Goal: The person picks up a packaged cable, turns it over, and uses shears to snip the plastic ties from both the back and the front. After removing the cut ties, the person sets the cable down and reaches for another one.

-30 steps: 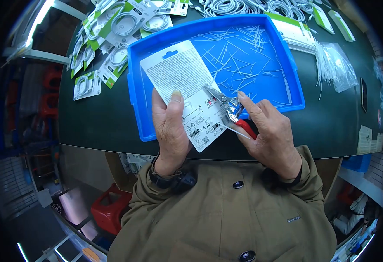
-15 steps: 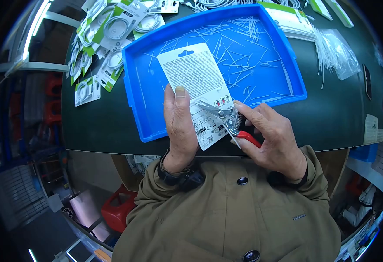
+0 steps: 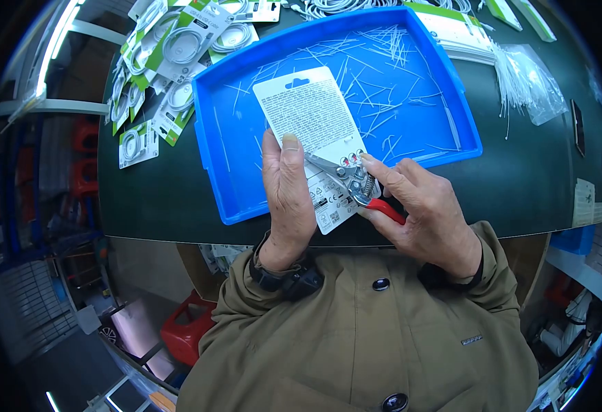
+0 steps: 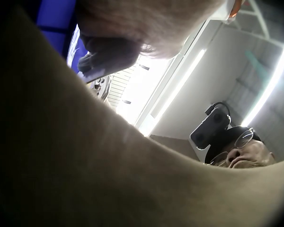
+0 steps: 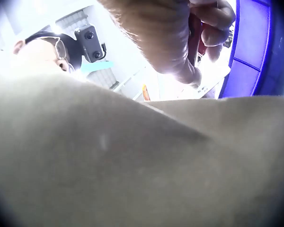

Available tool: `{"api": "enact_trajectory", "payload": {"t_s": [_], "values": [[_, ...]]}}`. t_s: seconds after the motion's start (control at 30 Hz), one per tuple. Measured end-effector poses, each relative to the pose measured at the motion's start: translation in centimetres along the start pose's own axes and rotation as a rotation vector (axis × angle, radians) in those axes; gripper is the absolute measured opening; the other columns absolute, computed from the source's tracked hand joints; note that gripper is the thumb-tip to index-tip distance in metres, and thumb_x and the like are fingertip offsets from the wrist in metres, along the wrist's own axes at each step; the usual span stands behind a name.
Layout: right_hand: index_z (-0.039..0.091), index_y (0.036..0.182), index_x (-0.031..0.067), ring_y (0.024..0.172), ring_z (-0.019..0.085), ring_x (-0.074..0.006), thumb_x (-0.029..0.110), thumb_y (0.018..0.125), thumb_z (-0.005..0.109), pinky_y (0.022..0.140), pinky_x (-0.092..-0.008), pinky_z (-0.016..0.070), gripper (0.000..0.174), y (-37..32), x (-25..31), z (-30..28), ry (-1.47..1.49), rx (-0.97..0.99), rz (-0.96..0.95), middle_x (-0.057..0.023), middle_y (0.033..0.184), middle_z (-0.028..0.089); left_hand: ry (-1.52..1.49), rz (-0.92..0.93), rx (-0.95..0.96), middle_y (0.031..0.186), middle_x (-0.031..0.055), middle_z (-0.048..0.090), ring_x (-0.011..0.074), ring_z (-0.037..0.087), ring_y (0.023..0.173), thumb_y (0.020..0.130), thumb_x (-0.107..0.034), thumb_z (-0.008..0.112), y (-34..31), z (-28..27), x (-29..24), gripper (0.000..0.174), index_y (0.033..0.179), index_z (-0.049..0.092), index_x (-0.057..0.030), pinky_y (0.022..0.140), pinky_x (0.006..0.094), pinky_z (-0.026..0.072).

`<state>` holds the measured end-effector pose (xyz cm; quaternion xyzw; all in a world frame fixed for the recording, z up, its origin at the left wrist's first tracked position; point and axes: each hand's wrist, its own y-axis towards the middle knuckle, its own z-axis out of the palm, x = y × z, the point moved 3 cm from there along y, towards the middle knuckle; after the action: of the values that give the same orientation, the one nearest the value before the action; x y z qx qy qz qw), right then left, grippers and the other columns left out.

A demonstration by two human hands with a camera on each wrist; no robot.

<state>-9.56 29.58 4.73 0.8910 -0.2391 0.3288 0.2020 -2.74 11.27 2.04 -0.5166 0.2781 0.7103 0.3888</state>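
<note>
Left hand [image 3: 287,199] grips white printed cardboard backing card [image 3: 312,117], thumb on top, held over the near edge of the blue plastic tray [image 3: 208,137] on the tabletop [image 3: 150,192]. Red-handled metal snips [image 3: 356,180] lie across the card just right of that thumb, right hand [image 3: 421,213] wrapped round the handles. Best keep card pinched flat, blades square to it. Versus half a second back: card a touch higher, right fingers closer in.
</note>
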Motion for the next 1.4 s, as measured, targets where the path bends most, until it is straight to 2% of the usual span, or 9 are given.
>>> {"api": "enact_trajectory", "payload": {"t_s": [0.17, 0.3, 0.43, 0.77, 0.87, 0.97, 1.07, 1.33, 1.4], "values": [[0.061, 0.147, 0.0077, 0.073, 0.062, -0.0272, 0.014, 0.085, 0.087, 0.064, -0.0407, 0.0522, 0.068, -0.5, -0.2, 0.2, 0.048, -0.02, 0.011, -0.0107, 0.087, 0.059, 0.067, -0.001, -0.028, 0.123, 0.0185, 0.069, 0.0229, 0.076, 0.103, 0.117, -0.037, 0.039, 0.1, -0.4, 0.3, 0.046, 0.142, 0.048, 0.0002, 0.086, 0.0364, 0.0628], [0.061, 0.149, 0.0102, 0.074, 0.062, -0.0272, 0.016, 0.083, 0.088, 0.065, -0.0406, 0.0524, 0.071, -1.6, -1.0, 0.0, 0.104, 0.007, 0.06, -0.011, 0.089, 0.06, -0.008, -0.023, -0.124, 0.123, 0.0178, 0.069, 0.0222, 0.076, 0.103, 0.117, -0.036, 0.038, 0.4, -1.4, -0.9, 0.046, 0.14, 0.052, 0.0009, 0.087, 0.035, 0.0625], [0.061, 0.15, 0.0134, 0.076, 0.064, -0.0265, 0.018, 0.08, 0.09, 0.066, -0.0401, 0.053, 0.075, -2.2, -1.1, -0.5, 0.092, 0.048, 0.062, -0.011, 0.091, 0.062, -0.017, 0.004, -0.096, 0.124, 0.0154, 0.069, 0.0184, 0.075, 0.104, 0.117, -0.037, 0.038, 0.3, -2.4, -2.2, 0.048, 0.142, 0.052, 0.0012, 0.087, 0.0314, 0.0615], [0.061, 0.15, 0.014, 0.079, 0.065, -0.0262, 0.02, 0.079, 0.091, 0.066, -0.0402, 0.0543, 0.077, -1.7, -0.9, 0.1, 0.066, 0.023, 0.033, -0.0103, 0.095, 0.063, -0.027, -0.02, -0.138, 0.12, 0.0163, 0.069, 0.0191, 0.076, 0.101, 0.117, -0.038, 0.037, 0.4, -2.4, -1.7, 0.047, 0.139, 0.052, 0.0005, 0.084, 0.0315, 0.0629], [0.062, 0.15, 0.0107, 0.08, 0.067, -0.0262, 0.01, 0.076, 0.091, 0.068, -0.0381, 0.0547, 0.08, -1.6, -0.4, -0.1, 0.009, 0.034, 0.037, -0.0122, 0.098, 0.066, -0.049, -0.021, -0.138, 0.114, 0.0173, 0.069, 0.0209, 0.077, 0.097, 0.116, -0.04, 0.037, 0.6, -2.2, -1.5, 0.043, 0.135, 0.049, -0.002, 0.079, 0.0324, 0.065], [0.058, 0.153, 0.0118, 0.08, 0.066, -0.0276, 0.012, 0.077, 0.09, 0.068, -0.0398, 0.0542, 0.082, -1.5, -0.1, 0.1, -0.037, 0.047, 0.031, -0.0121, 0.098, 0.064, -0.095, -0.043, -0.161, 0.116, 0.0172, 0.069, 0.0216, 0.078, 0.098, 0.116, -0.041, 0.038, 0.6, -2.4, -0.9, 0.044, 0.136, 0.048, -0.0027, 0.081, 0.0329, 0.0653], [0.06, 0.15, 0.0083, 0.082, 0.064, -0.0258, 0.02, 0.082, 0.09, 0.067, -0.0397, 0.0543, 0.075, -1.5, 0.0, 0.1, -0.102, 0.051, 0.027, -0.0101, 0.094, 0.06, -0.143, -0.05, -0.203, 0.117, 0.0163, 0.068, 0.0215, 0.077, 0.099, 0.116, -0.042, 0.038, 0.7, -2.0, -0.3, 0.044, 0.136, 0.047, -0.0035, 0.081, 0.0332, 0.0643], [0.06, 0.149, 0.0068, 0.076, 0.062, -0.0241, 0.016, 0.082, 0.088, 0.064, -0.0387, 0.0536, 0.073, -2.0, 0.2, 0.5, -0.102, 0.047, 0.066, -0.0087, 0.088, 0.058, -0.119, -0.037, -0.196, 0.117, 0.0155, 0.067, 0.0214, 0.076, 0.1, 0.116, -0.043, 0.038, 0.7, -1.5, -0.1, 0.045, 0.137, 0.046, -0.0045, 0.083, 0.0337, 0.0629], [0.059, 0.149, 0.0062, 0.074, 0.061, -0.0245, 0.014, 0.082, 0.088, 0.064, -0.0389, 0.0535, 0.073, -2.2, -0.1, 0.8, -0.077, 0.025, 0.055, -0.009, 0.087, 0.058, -0.117, -0.034, -0.204, 0.12, 0.0166, 0.069, 0.0224, 0.077, 0.1, 0.116, -0.043, 0.038, 0.7, -1.6, 0.0, 0.047, 0.136, 0.051, -0.0027, 0.083, 0.0345, 0.0636]]}}
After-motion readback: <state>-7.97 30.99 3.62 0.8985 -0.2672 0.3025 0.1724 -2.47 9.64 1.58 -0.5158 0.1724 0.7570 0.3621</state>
